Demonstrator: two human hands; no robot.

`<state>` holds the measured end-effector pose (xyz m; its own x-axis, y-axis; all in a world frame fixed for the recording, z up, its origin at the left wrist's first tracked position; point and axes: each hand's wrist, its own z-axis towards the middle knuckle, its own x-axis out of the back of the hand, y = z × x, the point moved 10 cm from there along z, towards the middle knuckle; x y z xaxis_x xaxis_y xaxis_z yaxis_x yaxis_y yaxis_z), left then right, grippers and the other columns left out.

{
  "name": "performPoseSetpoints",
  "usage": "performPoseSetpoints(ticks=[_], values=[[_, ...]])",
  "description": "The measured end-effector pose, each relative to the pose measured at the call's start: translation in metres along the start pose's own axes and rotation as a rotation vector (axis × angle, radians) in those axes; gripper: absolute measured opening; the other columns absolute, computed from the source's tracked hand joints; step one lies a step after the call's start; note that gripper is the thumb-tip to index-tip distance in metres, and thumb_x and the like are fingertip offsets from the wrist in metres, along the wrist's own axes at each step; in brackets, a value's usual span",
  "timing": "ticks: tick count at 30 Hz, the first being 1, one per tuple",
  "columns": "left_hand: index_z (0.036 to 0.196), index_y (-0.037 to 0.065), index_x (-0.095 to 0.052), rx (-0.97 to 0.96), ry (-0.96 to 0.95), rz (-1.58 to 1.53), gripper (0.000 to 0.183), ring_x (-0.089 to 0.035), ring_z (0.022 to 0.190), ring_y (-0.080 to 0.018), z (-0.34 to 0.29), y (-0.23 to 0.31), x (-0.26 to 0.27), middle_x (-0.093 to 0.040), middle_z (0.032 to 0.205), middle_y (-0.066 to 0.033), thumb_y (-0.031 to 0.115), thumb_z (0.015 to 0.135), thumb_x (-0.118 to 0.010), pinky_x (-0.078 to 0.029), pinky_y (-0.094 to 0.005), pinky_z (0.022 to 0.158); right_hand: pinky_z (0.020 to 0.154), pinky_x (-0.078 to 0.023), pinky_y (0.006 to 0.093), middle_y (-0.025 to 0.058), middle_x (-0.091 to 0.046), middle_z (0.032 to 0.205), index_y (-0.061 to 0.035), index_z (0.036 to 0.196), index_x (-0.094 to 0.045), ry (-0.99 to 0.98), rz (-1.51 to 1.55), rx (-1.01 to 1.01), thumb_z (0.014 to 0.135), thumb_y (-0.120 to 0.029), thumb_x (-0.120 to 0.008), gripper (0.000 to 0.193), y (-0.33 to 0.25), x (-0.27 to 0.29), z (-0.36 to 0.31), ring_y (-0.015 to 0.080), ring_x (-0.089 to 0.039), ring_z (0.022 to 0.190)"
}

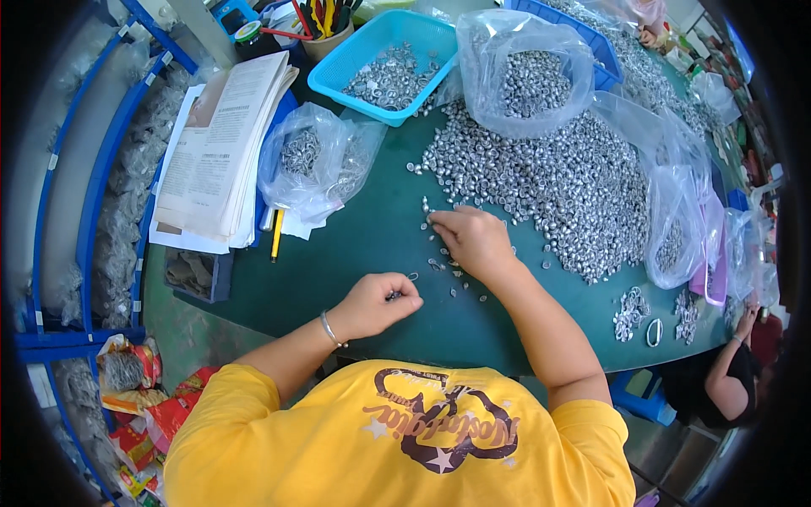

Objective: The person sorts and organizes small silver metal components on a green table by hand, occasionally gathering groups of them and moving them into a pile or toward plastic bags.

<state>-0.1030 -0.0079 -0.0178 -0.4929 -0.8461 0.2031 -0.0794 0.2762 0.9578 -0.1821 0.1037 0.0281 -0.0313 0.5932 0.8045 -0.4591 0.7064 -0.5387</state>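
Observation:
My left hand (pixel 369 308) is curled above the green table near its front edge, a metal bangle on its wrist. Small silvery metal pieces (pixel 394 296) show inside its fingers, and a small loop sticks out by the index finger. To the right and farther off, my right hand (pixel 475 240) rests low on the tabletop with fingertips pinched together. A short row of small metal pieces (pixel 425 205) lies at those fingertips; whatever is between them is too small to make out. Several loose pieces (pixel 436 264) are scattered between my hands.
A big heap of silvery metal pieces (pixel 557 186) spreads beyond my right hand, with plastic bags (pixel 525 80) on it. Behind stands a turquoise basket (pixel 384 106). Papers (pixel 221 144) and a bag of metal parts (pixel 308 160) lie left. A co-worker's arm (pixel 728 372) shows far right.

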Motion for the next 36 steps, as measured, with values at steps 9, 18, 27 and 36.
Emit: performPoseSetpoints(ticks=[9, 18, 27, 36], values=[[0.079, 0.002, -0.065, -0.103, 0.382, 0.074, 0.007, -0.048, 0.056, -0.0067, 0.038, 0.011, 0.064, -0.053, 0.065, 0.0038, 0.009, 0.078, -0.065, -0.038, -0.0224, 0.049, 0.049, -0.039, 0.0214, -0.0023, -0.055, 0.063, 0.0001, 0.085, -0.063, -0.130, 1.012, -0.649, 0.083, -0.012, -0.059, 0.013, 0.063, -0.020, -0.010, 0.0064, -0.050, 0.057], [0.078, 0.004, -0.064, -0.381, 0.386, 0.636, 0.012, -0.056, 0.064, -0.0276, 0.096, 0.037, 0.054, -0.053, 0.068, -0.0101, 0.011, 0.071, -0.070, -0.046, -0.0362, 0.060, 0.062, -0.050, 0.0372, 0.0131, -0.065, 0.079, -0.0062, 0.087, -0.066, -0.180, 0.143, -0.085, 0.077, -0.013, -0.063, 0.012, 0.011, -0.002, -0.021, 0.0299, -0.062, 0.070], [0.080, 0.003, -0.056, -0.318, 0.274, 0.660, 0.015, -0.056, 0.072, -0.0300, 0.071, 0.035, 0.051, -0.053, 0.077, -0.0119, 0.009, 0.073, -0.068, -0.046, -0.0370, 0.064, 0.040, -0.030, 0.0199, 0.0030, -0.057, 0.067, 0.0002, 0.081, -0.061, -0.099, 1.229, -0.649, 0.080, -0.007, -0.058, 0.008, 0.062, -0.011, -0.053, 0.0073, -0.042, 0.045], [0.088, 0.001, -0.056, 0.219, 0.077, -0.240, 0.006, -0.042, 0.058, -0.0041, 0.070, -0.003, 0.031, -0.053, 0.078, 0.0001, 0.007, 0.086, -0.057, -0.035, -0.0184, 0.047, 0.060, -0.049, 0.0358, 0.0120, -0.064, 0.077, -0.0084, 0.087, -0.068, 0.009, 0.114, -0.222, 0.079, -0.015, -0.062, 0.012, 0.047, 0.021, -0.021, 0.0268, -0.061, 0.065]])
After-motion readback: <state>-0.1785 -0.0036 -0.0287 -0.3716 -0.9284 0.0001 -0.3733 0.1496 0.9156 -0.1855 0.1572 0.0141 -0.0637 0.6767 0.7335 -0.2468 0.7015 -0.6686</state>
